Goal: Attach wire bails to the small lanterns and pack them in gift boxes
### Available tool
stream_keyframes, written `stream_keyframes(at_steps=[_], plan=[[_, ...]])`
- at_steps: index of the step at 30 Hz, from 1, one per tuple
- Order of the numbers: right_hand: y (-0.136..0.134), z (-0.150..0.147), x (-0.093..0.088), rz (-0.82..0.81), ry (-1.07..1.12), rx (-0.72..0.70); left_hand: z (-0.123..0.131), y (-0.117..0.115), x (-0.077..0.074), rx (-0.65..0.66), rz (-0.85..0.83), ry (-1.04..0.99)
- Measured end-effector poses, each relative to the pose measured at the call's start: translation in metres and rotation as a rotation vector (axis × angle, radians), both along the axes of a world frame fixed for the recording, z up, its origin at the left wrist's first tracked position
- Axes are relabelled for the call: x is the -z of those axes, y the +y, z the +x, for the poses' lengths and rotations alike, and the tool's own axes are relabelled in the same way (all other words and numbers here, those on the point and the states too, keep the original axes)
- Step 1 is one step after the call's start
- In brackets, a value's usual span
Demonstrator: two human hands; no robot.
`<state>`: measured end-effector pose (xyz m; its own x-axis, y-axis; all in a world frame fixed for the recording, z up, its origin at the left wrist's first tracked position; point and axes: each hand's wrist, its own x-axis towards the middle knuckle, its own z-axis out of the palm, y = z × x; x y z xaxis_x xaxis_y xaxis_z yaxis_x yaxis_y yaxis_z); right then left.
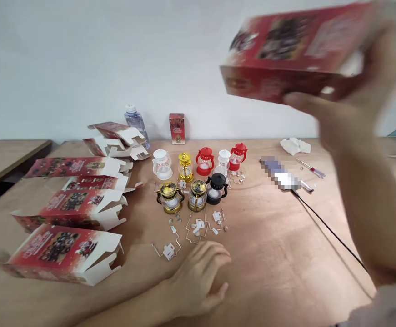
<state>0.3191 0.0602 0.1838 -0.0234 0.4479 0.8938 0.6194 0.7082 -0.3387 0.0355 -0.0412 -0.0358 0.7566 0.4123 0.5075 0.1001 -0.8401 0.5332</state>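
A pale wall (pixel 82 54) (quite plain) rises behind the brown table (pixel 269 272); another tabletop (pixel 7 154) shows at left.

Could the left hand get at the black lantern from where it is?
Probably yes: the left hand looks empty, and only low, loose parts lie on the table between it and the black lantern.

Bluish bottle (pixel 135 121), crumpled tissue (pixel 295 146); black cable (pixel 327 227)

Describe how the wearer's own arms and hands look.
The left hand is ungloved, with no ring or wristband visible; its forearm shows no sleeve. The right hand, blurred, looks ungloved too; a greyish sleeve shows on that arm.
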Motion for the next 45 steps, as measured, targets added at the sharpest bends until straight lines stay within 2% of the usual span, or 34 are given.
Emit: stream_keyframes(at_steps=[1, 3, 5, 8, 11, 14, 16, 18, 20, 22, 24, 26, 28, 31, 33, 35, 38, 41, 43, 45], plan=[[0.028, -0.008, -0.001, -0.031, -0.058, 0.082, 0.004, -0.001, -0.001, 0.017, 0.043, 0.045], [0.087, -0.029, 0.007, -0.258, -0.247, 0.164, 0.009, -0.002, -0.001, 0.018, 0.155, 0.118], [0.145, -0.052, 0.024, -0.397, -0.318, 0.165, 0.012, -0.003, 0.006, -0.016, 0.272, 0.156], [0.214, -0.08, 0.053, -0.691, -0.493, 0.272, 0.014, -0.003, 0.023, -0.058, 0.419, 0.121], [0.254, -0.099, 0.074, -0.756, -0.547, 0.231, 0.017, -0.001, 0.04, -0.066, 0.505, 0.125], [0.264, -0.106, 0.083, -0.761, -0.567, 0.192, 0.019, 0.0, 0.046, -0.051, 0.507, 0.184], [0.25, -0.102, 0.082, -0.746, -0.567, 0.192, 0.018, -0.001, 0.042, -0.032, 0.485, 0.211], [0.214, -0.094, 0.078, -0.678, -0.556, 0.186, 0.015, -0.002, 0.033, -0.023, 0.454, 0.23], [0.157, -0.083, 0.074, -0.445, -0.504, 0.113, 0.011, -0.003, 0.023, -0.021, 0.415, 0.257], [0.088, -0.075, 0.076, -0.298, -0.483, 0.069, 0.009, -0.003, 0.014, -0.01, 0.374, 0.29], [0.026, -0.07, 0.087, -0.244, -0.558, 0.108, 0.008, -0.002, 0.008, 0.001, 0.358, 0.307], [-0.015, -0.068, 0.106, -0.289, -0.651, 0.149, 0.009, -0.002, 0.007, -0.005, 0.372, 0.305], [-0.03, -0.069, 0.125, -0.408, -0.701, 0.164, 0.012, -0.003, 0.008, -0.032, 0.391, 0.295], [-0.022, -0.068, 0.147, -0.578, -0.644, 0.057, 0.015, -0.003, 0.012, -0.128, 0.42, 0.239], [-0.014, -0.062, 0.152, -0.637, -0.525, 0.015, 0.015, -0.002, 0.01, -0.209, 0.444, 0.183], [-0.014, -0.05, 0.151, -0.639, -0.294, 0.021, 0.014, 0.0, 0.006, -0.284, 0.448, 0.133], [-0.031, -0.032, 0.151, -0.625, 0.223, -0.001, 0.011, 0.001, -0.002, -0.361, 0.419, 0.08], [-0.059, -0.036, 0.163, -0.826, 0.646, -0.258, 0.01, 0.0, -0.001, -0.365, 0.391, 0.038], [-0.079, -0.056, 0.177, -1.004, 0.786, -0.469, 0.01, -0.002, 0.003, -0.4, 0.32, -0.003], [-0.096, -0.083, 0.19, -1.114, 0.868, -0.616, 0.01, -0.003, 0.006, -0.437, 0.207, -0.052]])
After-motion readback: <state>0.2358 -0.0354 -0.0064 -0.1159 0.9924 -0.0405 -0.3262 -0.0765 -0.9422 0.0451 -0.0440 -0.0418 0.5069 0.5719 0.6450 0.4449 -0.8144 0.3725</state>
